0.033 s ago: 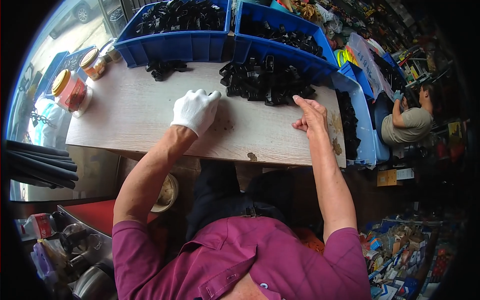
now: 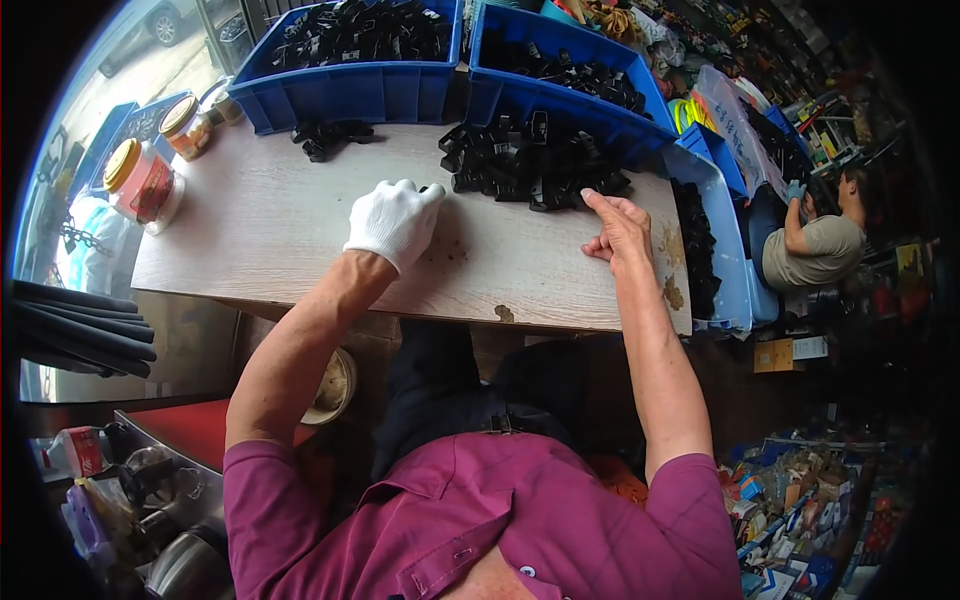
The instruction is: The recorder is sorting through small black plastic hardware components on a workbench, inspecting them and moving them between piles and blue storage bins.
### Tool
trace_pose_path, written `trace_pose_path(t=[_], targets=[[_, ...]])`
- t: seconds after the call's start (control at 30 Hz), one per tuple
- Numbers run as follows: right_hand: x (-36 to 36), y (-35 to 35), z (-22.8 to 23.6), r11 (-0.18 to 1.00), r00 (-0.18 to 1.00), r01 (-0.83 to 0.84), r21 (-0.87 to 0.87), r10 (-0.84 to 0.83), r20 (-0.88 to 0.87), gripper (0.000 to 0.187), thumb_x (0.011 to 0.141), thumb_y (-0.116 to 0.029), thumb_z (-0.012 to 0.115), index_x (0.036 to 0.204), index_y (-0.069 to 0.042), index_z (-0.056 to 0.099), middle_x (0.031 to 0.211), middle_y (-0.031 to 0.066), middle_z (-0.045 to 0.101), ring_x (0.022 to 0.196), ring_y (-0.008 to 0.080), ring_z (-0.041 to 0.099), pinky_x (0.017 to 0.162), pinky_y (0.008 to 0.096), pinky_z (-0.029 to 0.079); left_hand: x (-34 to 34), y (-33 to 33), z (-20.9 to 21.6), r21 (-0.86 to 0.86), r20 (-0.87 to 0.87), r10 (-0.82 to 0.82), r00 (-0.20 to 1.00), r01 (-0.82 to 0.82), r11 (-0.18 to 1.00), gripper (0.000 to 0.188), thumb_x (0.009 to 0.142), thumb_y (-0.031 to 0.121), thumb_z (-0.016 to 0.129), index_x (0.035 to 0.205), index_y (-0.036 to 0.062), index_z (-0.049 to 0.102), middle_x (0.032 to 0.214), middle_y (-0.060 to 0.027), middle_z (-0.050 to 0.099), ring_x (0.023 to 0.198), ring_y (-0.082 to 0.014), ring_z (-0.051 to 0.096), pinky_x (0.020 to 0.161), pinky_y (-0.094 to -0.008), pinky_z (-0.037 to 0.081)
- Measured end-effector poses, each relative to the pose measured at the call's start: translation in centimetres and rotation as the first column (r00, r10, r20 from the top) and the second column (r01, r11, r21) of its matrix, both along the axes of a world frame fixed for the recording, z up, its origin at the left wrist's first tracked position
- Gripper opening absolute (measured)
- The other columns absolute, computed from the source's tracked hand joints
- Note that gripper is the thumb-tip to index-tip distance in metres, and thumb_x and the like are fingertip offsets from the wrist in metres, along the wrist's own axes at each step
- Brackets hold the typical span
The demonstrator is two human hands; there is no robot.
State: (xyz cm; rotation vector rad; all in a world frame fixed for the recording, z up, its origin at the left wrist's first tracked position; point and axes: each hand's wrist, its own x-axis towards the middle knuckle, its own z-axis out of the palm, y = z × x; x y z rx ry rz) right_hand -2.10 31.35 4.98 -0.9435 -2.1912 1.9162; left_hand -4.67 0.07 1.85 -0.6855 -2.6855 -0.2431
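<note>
My left hand (image 2: 394,226), in a white glove, is closed above the middle of the pale wooden table (image 2: 270,235). A bit of a small black piece (image 2: 432,188) shows at its fingertips; the rest is hidden. My bare right hand (image 2: 620,228) rests at the near right edge of a pile of black parts (image 2: 520,165), its index finger stretched toward them and the other fingers loosely bent. No object shows in it. The parts look like small looped clips or buckles. A smaller group of black parts (image 2: 328,138) lies farther left.
Two blue bins, left (image 2: 350,95) and right (image 2: 570,105), hold black parts along the table's far side. Another blue bin (image 2: 735,250) stands at the right edge. Two lidded jars (image 2: 140,185) stand at the left. A co-worker (image 2: 815,240) sits at far right.
My left hand has shifted very slightly to the right. My right hand has moved a touch to the left along the pile's edge.
</note>
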Motion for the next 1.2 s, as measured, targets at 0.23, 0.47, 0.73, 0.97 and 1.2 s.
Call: trace_pose_path(t=[0.23,0.47,0.73,0.97,1.2], targets=[[-2.2,-1.6,-1.0,0.981,0.997,0.053,0.187,-0.061,0.038,0.053,0.078,-0.038,0.09,0.111,-0.003,0.068,0.068,0.0013,0.053,0.045,0.0118,0.05,0.047,0.0346,0.058,0.7,1.7,1.7,-0.086,0.187,-0.019,0.982,0.036,0.996,0.018,0.095,0.022,0.062,0.1,0.006,0.07,0.092,-0.0193,0.074,0.084,-0.0366,0.074,0.066,-0.0466,0.061],[-1.9,-1.5,-1.0,0.984,0.998,0.043,0.17,-0.05,0.033,0.04,0.083,-0.029,0.081,0.109,-0.002,0.069,0.066,0.0023,0.052,0.044,0.0149,0.052,0.049,0.0355,0.06,-0.2,0.9,3.2,-0.084,0.407,-0.049,0.912,0.09,0.992,0.026,0.088,0.012,0.059,0.11,0.0049,0.07,0.097,-0.0226,0.073,0.089,-0.0412,0.072,0.077,-0.048,0.059],[-1.1,-1.3,-1.1,0.992,0.999,0.038,0.121,-0.039,0.001,0.036,0.086,-0.024,0.076,0.108,0.003,0.069,0.077,0.0091,0.064,0.047,0.016,0.058,0.048,0.034,0.059,-0.6,0.3,3.2,-0.117,0.419,-0.07,0.905,0.13,0.985,0.027,0.089,0.013,0.064,0.114,0.0092,0.071,0.098,-0.0188,0.075,0.09,-0.0388,0.073,0.079,-0.0463,0.059],[-0.4,-0.6,-0.8,0.996,1.0,0.014,0.091,-0.016,0.015,0.035,0.086,-0.025,0.076,0.107,0.002,0.069,0.065,0.0052,0.058,0.044,0.0163,0.056,0.049,0.0355,0.059,0.2,-0.5,0.3,0.022,0.079,-0.117,0.99,0.115,0.993,0.021,0.091,0.019,0.069,0.11,0.0117,0.072,0.096,-0.0123,0.071,0.096,-0.0349,0.068,0.079,-0.0433,0.059],[2.8,0.2,-0.9,0.987,0.998,-0.024,-0.156,0.014,-0.065,0.032,0.088,-0.025,0.077,0.107,-0.003,0.064,0.049,0.0002,0.045,0.044,0.0159,0.056,0.053,0.0418,0.063,1.6,1.0,-0.7,0.539,0.076,-0.151,0.986,0.087,0.838,0.019,0.091,0.016,0.069,0.108,0.0076,0.072,0.096,-0.0147,0.074,0.091,-0.0357,0.071,0.079,-0.0411,0.059]])
